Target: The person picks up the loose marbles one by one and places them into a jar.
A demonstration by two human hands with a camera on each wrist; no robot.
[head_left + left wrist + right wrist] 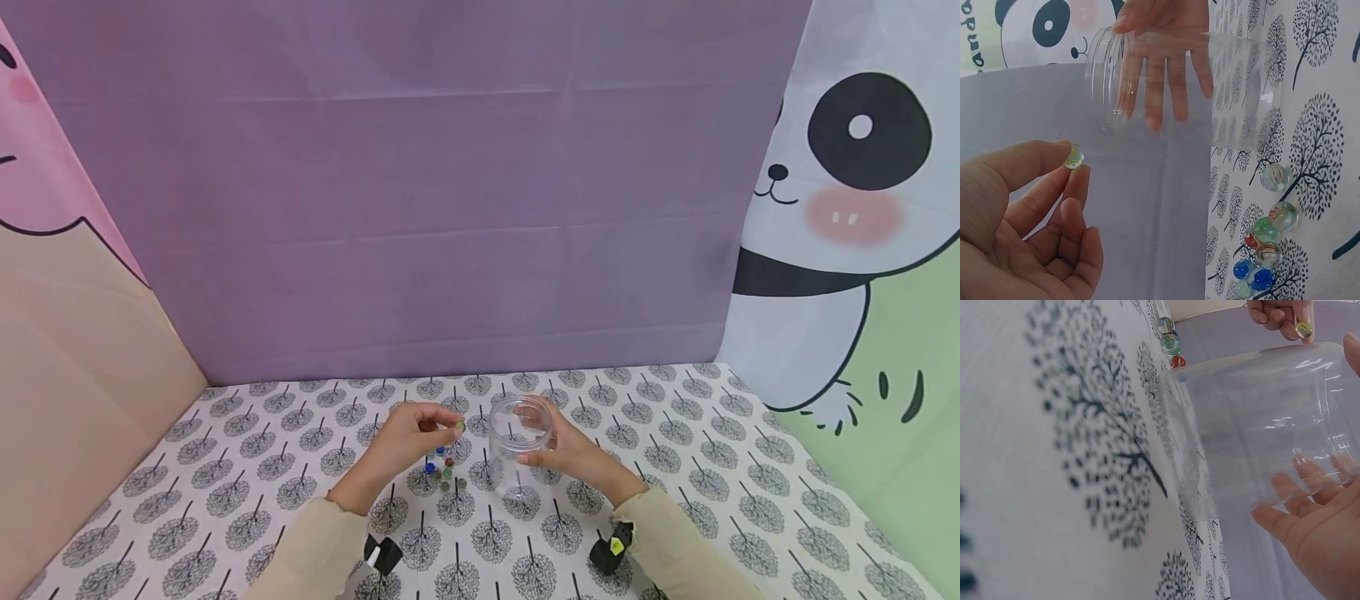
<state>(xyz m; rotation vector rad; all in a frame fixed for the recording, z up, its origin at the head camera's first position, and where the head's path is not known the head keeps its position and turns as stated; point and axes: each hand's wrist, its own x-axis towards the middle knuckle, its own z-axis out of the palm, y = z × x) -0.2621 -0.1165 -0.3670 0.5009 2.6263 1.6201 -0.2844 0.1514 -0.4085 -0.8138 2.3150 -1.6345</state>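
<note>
Yellow-green swirls run through the small marble (1074, 157) that I pinch between the thumb and a fingertip of my left hand (417, 435), the gap only as wide as the marble itself, my other fingers loosely bent beside it. I hold it up just left of the clear jar (505, 467), near its mouth. The jar stands upright on the tree-patterned worktop (705, 500), its long axis running up from the base and its open mouth facing up. My right hand (573, 454) grips the upper part from the right, opened as wide as the jar: the thumb lies on the near side, and the fingers show spread through the transparent wall. Loose marbles (1266, 230), blue, green, red and clear with swirls, lie clustered on the worktop, left of the jar's base.
</note>
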